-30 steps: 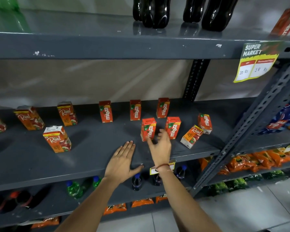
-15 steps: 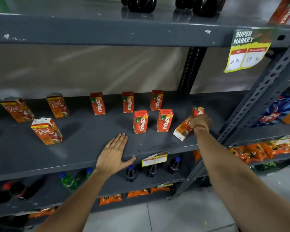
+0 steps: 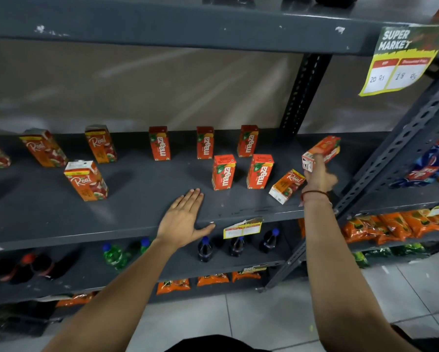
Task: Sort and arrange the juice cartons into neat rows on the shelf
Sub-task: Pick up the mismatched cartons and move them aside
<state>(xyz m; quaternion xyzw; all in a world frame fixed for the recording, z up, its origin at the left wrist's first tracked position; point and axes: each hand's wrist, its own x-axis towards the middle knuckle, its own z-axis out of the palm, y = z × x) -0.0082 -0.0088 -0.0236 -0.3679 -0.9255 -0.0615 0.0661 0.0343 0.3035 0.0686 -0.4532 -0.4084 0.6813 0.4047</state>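
Observation:
On the grey middle shelf [image 3: 142, 212] stand several orange Maaza cartons: three in a back row [image 3: 205, 142] and two in front [image 3: 223, 172]. Real cartons [image 3: 86, 180] stand at the left, and one Real carton [image 3: 287, 186] lies tilted near the front right. My right hand [image 3: 320, 175] grips a Maaza carton [image 3: 323, 151], lifted and tipped above the shelf at the right end. My left hand [image 3: 185, 219] lies flat on the shelf's front edge, fingers spread, holding nothing.
A slotted upright post [image 3: 401, 153] runs close to the right of my right hand. A price tag [image 3: 401, 59] hangs from the upper shelf. Soda bottles [image 3: 205, 248] and orange snack packs [image 3: 391, 224] fill the lower shelves. Tiled floor lies below.
My right hand moved from the front Maaza cartons to the right end, closed on a Maaza carton there and lifted it tilted. My left hand stayed flat on the shelf.

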